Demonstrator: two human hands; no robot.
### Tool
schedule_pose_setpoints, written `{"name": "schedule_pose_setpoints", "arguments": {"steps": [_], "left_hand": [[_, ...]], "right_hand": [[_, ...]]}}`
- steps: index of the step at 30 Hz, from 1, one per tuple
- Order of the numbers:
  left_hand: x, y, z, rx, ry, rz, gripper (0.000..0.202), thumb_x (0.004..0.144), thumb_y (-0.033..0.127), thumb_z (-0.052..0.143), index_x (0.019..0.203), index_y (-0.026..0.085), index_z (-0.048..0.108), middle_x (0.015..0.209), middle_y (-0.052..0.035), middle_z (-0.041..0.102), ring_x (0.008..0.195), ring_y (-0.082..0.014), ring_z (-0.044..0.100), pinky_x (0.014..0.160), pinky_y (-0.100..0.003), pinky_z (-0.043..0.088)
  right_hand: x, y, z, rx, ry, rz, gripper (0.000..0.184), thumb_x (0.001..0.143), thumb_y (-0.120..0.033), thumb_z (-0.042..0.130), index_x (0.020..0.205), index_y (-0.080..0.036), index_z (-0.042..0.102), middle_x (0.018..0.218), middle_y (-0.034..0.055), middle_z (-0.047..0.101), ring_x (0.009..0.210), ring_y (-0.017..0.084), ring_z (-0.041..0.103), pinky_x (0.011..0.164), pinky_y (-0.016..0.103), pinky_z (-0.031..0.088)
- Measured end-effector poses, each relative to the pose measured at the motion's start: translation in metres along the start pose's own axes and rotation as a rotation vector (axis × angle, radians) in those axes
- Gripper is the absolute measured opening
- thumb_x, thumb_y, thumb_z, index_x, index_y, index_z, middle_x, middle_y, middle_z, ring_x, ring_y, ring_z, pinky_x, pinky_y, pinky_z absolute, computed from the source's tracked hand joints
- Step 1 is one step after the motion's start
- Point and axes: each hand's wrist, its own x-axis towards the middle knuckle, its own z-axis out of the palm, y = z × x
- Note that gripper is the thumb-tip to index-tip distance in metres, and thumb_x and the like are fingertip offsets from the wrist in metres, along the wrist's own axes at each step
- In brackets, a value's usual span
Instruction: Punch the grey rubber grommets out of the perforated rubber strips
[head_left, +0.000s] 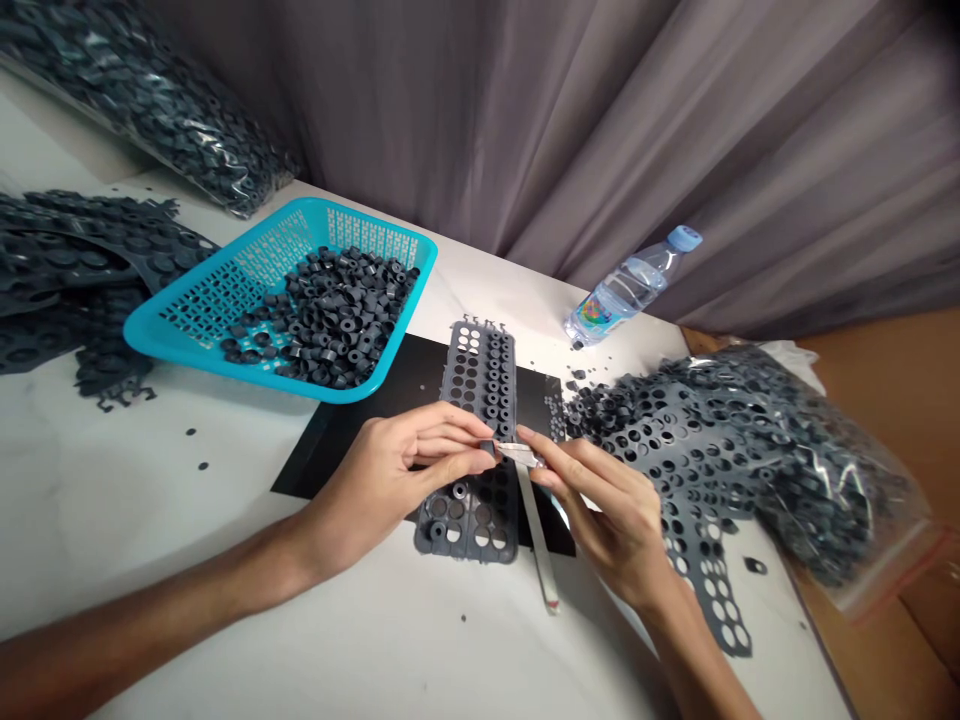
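Between its thumb and fingers my left hand (409,460) pinches a small dark grey rubber bushing (488,447). My right hand (604,500) grips a small pale blade (519,453), its tip at the bushing; the handle is mostly hidden by the fingers. Beneath both hands lies a grey perforated rubber sheet (464,375), with bushings still in part of it and open holes elsewhere. It rests on a black mat (311,455). A narrow white strip (540,545) lies along the sheet's right side, partly under my right hand.
A blue basket (375,390) of loose bushings stands at the left. Piled rubber sheets (45,270) and a full plastic bag (165,110) lie beyond it. At right are punched-out sheets (660,440), another filled bag (832,500) and a water bottle (626,290) before a grey curtain (465,120).
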Motion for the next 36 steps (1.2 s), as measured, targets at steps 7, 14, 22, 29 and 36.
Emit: {"name": "schedule_pose_setpoints", "arguments": {"steps": [7, 14, 22, 29, 36], "left_hand": [[0.0009, -0.0007, -0.0004, 0.016, 0.001, 0.01, 0.026, 0.087, 0.04, 0.079, 0.104, 0.02, 0.073, 0.099, -0.0022, 0.081, 0.098, -0.0197, 0.078, 0.092, -0.026, 0.062], [0.0003, 0.0001, 0.0007, 0.007, -0.022, -0.002, 0.026, 0.088, 0.039, 0.078, 0.105, 0.02, 0.073, 0.101, -0.0025, 0.08, 0.098, -0.02, 0.078, 0.092, -0.027, 0.063], [-0.0015, -0.0007, 0.0009, -0.052, -0.051, -0.02, 0.024, 0.089, 0.037, 0.078, 0.105, 0.02, 0.073, 0.1, -0.0021, 0.08, 0.097, -0.0194, 0.078, 0.09, -0.026, 0.063], [-0.0005, -0.0025, 0.0, -0.062, -0.049, -0.025, 0.022, 0.09, 0.036, 0.078, 0.105, 0.021, 0.073, 0.099, -0.0012, 0.08, 0.096, -0.0176, 0.078, 0.088, -0.023, 0.062], [0.0001, -0.0014, 0.0003, -0.057, -0.054, -0.033, 0.023, 0.09, 0.036, 0.077, 0.105, 0.019, 0.072, 0.099, -0.0023, 0.081, 0.094, -0.0179, 0.078, 0.089, -0.023, 0.062]], "right_hand": [[-0.0013, 0.0013, 0.0007, 0.009, -0.019, -0.01, 0.046, 0.102, -0.013, 0.061, 0.147, -0.02, 0.058, 0.084, 0.0013, 0.061, 0.07, 0.011, 0.054, 0.065, 0.025, 0.046], [-0.001, 0.0004, 0.001, 0.009, -0.02, -0.019, 0.049, 0.101, -0.012, 0.061, 0.149, -0.023, 0.056, 0.087, 0.0018, 0.064, 0.07, 0.012, 0.054, 0.066, 0.026, 0.047], [-0.0004, -0.0007, 0.0005, 0.006, -0.021, -0.02, 0.047, 0.102, -0.014, 0.06, 0.148, -0.024, 0.057, 0.087, 0.0023, 0.066, 0.07, 0.012, 0.058, 0.066, 0.026, 0.048], [-0.0014, 0.001, 0.0016, 0.006, -0.017, -0.022, 0.046, 0.101, -0.012, 0.062, 0.146, -0.02, 0.059, 0.087, 0.0027, 0.065, 0.07, 0.011, 0.055, 0.065, 0.026, 0.046], [0.0007, -0.0062, 0.0013, -0.052, 0.102, -0.055, 0.048, 0.099, -0.008, 0.064, 0.144, -0.023, 0.06, 0.085, 0.0017, 0.066, 0.067, 0.011, 0.055, 0.064, 0.025, 0.045]]}}
